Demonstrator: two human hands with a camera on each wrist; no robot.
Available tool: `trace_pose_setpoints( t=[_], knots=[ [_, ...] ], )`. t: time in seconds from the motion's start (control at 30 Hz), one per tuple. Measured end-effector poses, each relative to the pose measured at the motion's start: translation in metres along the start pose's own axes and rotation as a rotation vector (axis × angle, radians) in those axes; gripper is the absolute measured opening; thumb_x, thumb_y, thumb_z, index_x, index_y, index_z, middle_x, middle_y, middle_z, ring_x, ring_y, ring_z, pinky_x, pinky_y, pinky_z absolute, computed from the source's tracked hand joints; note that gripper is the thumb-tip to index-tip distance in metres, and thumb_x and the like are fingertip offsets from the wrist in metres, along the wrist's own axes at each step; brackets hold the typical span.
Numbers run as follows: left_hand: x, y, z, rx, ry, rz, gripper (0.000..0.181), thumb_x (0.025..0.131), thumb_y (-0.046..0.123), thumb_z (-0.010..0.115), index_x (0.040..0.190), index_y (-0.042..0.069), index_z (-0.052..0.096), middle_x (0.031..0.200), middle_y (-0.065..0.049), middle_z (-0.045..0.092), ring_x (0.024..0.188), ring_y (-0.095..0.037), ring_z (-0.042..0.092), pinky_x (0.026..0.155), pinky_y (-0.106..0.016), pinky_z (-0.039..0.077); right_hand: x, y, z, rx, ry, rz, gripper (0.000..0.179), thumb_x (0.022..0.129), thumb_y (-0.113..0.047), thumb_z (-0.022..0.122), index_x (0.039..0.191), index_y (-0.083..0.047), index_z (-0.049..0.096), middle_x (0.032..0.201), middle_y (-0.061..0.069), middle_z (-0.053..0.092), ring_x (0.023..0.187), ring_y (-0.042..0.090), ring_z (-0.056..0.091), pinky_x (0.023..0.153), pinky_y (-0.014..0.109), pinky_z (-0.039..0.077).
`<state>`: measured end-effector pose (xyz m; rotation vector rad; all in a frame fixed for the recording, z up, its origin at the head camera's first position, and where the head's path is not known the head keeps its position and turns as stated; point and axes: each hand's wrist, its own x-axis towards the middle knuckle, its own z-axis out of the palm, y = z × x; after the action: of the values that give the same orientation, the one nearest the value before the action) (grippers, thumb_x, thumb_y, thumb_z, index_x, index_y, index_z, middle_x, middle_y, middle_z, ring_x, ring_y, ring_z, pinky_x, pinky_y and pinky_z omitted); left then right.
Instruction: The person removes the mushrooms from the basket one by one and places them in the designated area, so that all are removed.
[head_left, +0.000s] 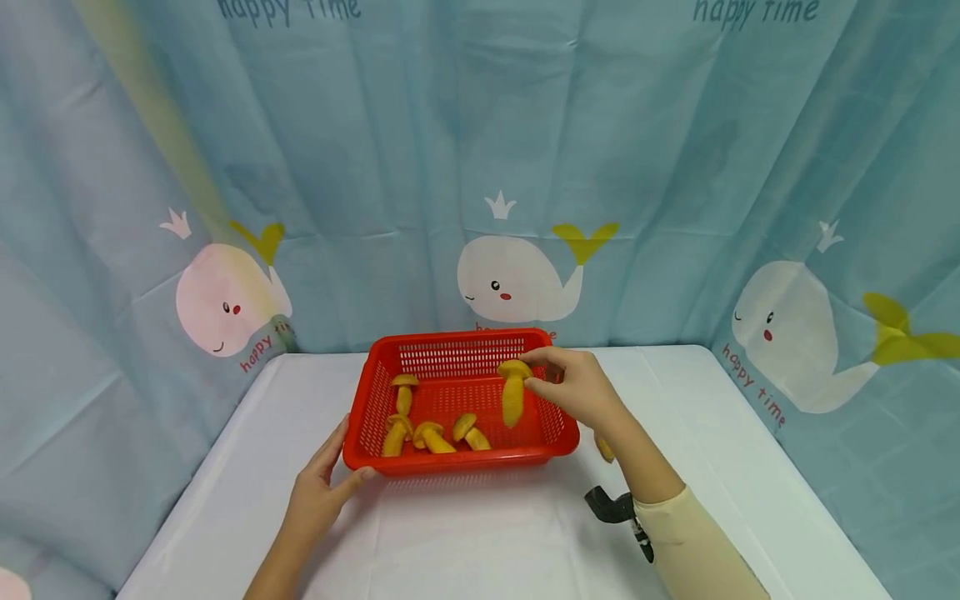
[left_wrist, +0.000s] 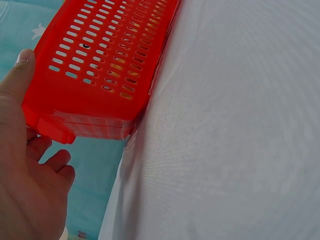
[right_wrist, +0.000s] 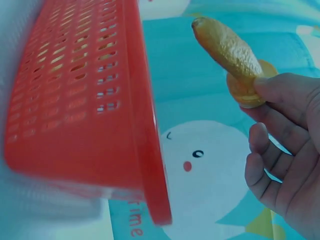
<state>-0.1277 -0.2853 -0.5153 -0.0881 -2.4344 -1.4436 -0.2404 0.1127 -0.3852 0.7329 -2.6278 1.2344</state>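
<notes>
My right hand [head_left: 581, 387] pinches a yellow mushroom [head_left: 513, 398] between thumb and fingers at its cap, stem pointing down, over the right part of a red slotted plastic basket [head_left: 465, 463]. The right wrist view shows the mushroom [right_wrist: 227, 47] beyond the basket's rim [right_wrist: 147, 110], with the other fingers loosely bent. At the basket's near left corner, my left hand [head_left: 322, 492] holds the rim, thumb in front and fingers along the side. Inside the basket's left and front, several yellow mushrooms [head_left: 405, 398] lie or lean.
Another yellow mushroom piece [head_left: 603, 447] lies on the white table [head_left: 480, 542], partly behind the right forearm. A black strap-like piece [head_left: 611, 505] sticks out from the right sleeve. Blue curtains [head_left: 390, 292] with whale prints stand behind and at both sides.
</notes>
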Motion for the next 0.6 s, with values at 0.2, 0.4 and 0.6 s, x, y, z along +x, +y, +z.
trace_pose_setpoints(
  t=[0.2, 0.4, 0.6],
  knots=[
    [0.001, 0.003, 0.000, -0.004, 0.002, 0.006, 0.090, 0.088, 0.018, 0.082, 0.159, 0.037, 0.030, 0.166, 0.001, 0.034, 0.144, 0.015, 0.025, 0.105, 0.001, 0.025, -0.019, 0.006, -0.011, -0.010, 0.023, 0.030, 0.029, 0.090, -0.023, 0.081, 0.118, -0.028, 0.075, 0.076, -0.002, 0.061, 0.073, 0.020, 0.057, 0.053, 0.027, 0.050],
    [-0.001, 0.004, 0.000, 0.008, 0.002, -0.014, 0.090, 0.088, 0.020, 0.082, 0.159, 0.039, 0.030, 0.165, 0.004, 0.035, 0.143, 0.017, 0.025, 0.104, 0.001, 0.027, -0.037, 0.018, -0.019, 0.015, 0.040, 0.078, 0.030, 0.090, -0.021, 0.081, 0.119, -0.027, 0.075, 0.080, -0.004, 0.064, 0.075, 0.022, 0.058, 0.052, 0.028, 0.052],
    [0.000, 0.000, 0.000, 0.019, -0.001, -0.030, 0.089, 0.089, 0.023, 0.081, 0.161, 0.035, 0.030, 0.166, 0.005, 0.034, 0.145, 0.014, 0.025, 0.104, 0.000, 0.026, -0.054, 0.029, -0.027, -0.009, 0.061, 0.099, 0.030, 0.090, -0.022, 0.081, 0.118, -0.029, 0.075, 0.087, -0.009, 0.068, 0.077, 0.022, 0.058, 0.056, 0.027, 0.051]
  ],
)
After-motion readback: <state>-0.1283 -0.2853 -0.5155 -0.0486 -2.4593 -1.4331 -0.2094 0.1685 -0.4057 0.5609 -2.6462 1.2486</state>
